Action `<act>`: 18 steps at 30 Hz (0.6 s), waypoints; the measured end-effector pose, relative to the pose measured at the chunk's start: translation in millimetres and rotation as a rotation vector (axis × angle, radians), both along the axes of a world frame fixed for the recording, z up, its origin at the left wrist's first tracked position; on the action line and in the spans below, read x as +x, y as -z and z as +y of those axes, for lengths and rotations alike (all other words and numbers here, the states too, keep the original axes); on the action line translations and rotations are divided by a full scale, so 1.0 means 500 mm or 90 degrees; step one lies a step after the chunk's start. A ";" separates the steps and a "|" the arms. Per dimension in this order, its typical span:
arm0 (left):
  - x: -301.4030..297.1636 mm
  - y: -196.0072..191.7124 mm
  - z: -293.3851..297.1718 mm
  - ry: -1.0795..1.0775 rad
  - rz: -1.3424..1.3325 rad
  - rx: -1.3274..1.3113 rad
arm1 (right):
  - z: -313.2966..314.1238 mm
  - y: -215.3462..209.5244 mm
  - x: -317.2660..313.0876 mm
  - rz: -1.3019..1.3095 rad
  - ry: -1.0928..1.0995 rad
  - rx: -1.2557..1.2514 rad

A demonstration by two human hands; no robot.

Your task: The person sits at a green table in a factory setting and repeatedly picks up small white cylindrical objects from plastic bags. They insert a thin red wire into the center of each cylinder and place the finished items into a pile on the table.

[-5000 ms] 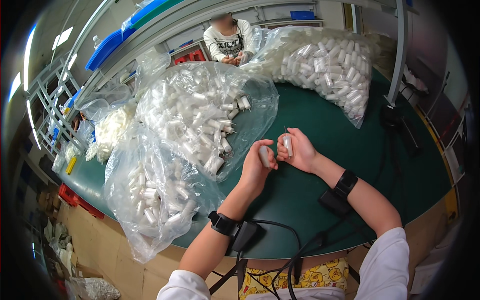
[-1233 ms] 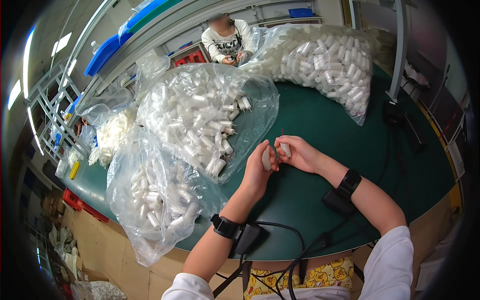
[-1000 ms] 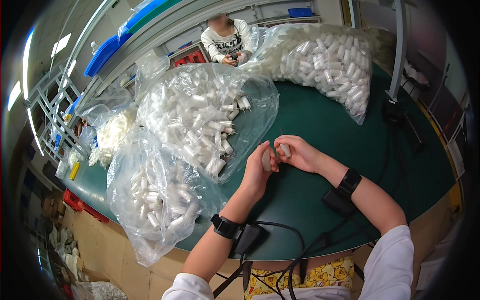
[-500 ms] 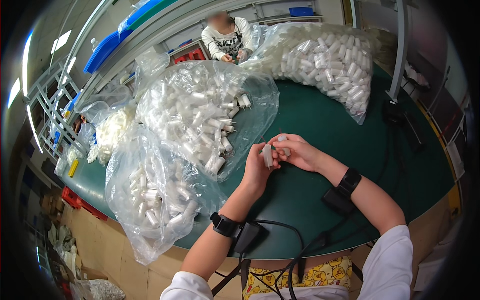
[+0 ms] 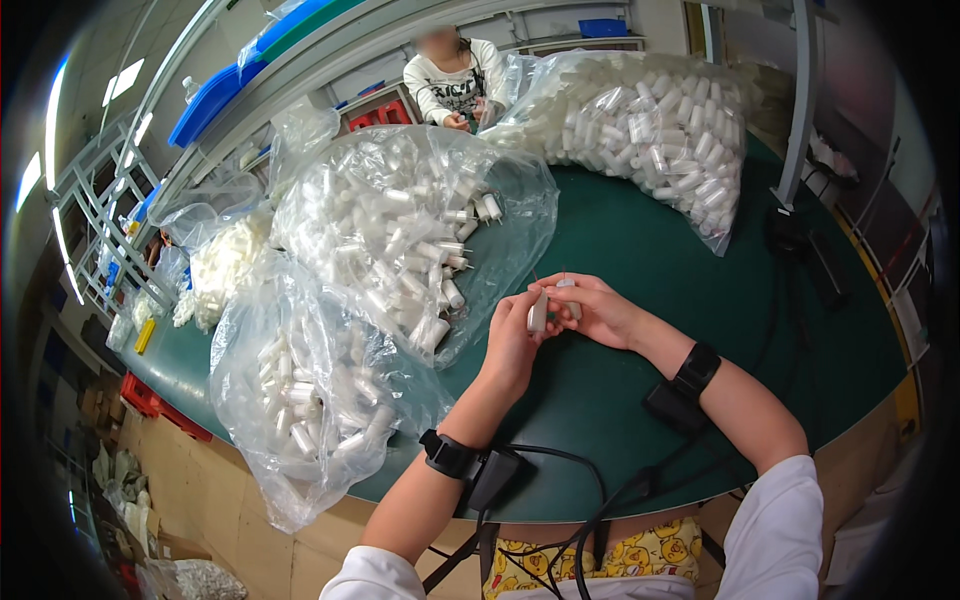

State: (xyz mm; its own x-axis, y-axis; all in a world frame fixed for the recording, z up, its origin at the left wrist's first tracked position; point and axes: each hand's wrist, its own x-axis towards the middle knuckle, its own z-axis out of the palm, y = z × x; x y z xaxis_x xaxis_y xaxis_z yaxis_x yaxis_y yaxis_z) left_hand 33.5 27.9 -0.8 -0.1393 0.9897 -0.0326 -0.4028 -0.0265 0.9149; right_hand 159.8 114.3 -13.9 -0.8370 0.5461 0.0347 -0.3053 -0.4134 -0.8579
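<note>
Close together above the green table, both hands have their fingers closed. Between the fingers of my left hand [image 5: 512, 335] is a small white plastic cylinder [image 5: 537, 313], tipped so that it looks shorter. My right hand [image 5: 606, 315] pinches a second white cylinder [image 5: 568, 288] just beside it. A thin dark wire or pin sticks up from each piece, too fine to make out well. The fingertips of the two hands meet and partly cover both pieces. Left of my hands, similar white cylinders [image 5: 452, 293] with thin pins spill from an open clear bag [image 5: 520, 215].
Another clear bag [image 5: 285, 470] of white cylinders hangs over the table's near left edge. A large full bag [image 5: 690, 140] lies at the far right, near a grey post [image 5: 800, 110]. Black cables [image 5: 600, 500] run from my wrist straps. Across the table sits a person [image 5: 455, 80].
The cylinder in my left hand has tilted and looks shorter now. The one in my right hand has turned a little, and the reddish wire tips show less. Both hands stay nearly in place.
</note>
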 end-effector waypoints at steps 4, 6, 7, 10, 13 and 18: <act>-0.005 -0.002 -0.004 0.015 -0.001 0.006 | -0.003 -0.004 -0.001 -0.022 -0.010 0.018; 0.000 -0.010 -0.005 0.026 0.006 0.009 | 0.002 0.000 0.001 -0.020 -0.011 0.008; 0.000 -0.010 -0.007 0.024 0.009 0.010 | 0.000 -0.001 0.000 -0.012 -0.014 0.000; -0.005 -0.004 -0.007 0.028 -0.054 -0.034 | -0.005 -0.008 0.001 0.015 0.004 -0.037; -0.010 0.006 -0.008 0.010 -0.118 -0.102 | 0.011 0.005 -0.002 0.068 0.005 -0.120; -0.012 0.024 0.000 -0.036 -0.142 -0.189 | 0.016 0.006 0.002 0.118 0.050 -0.243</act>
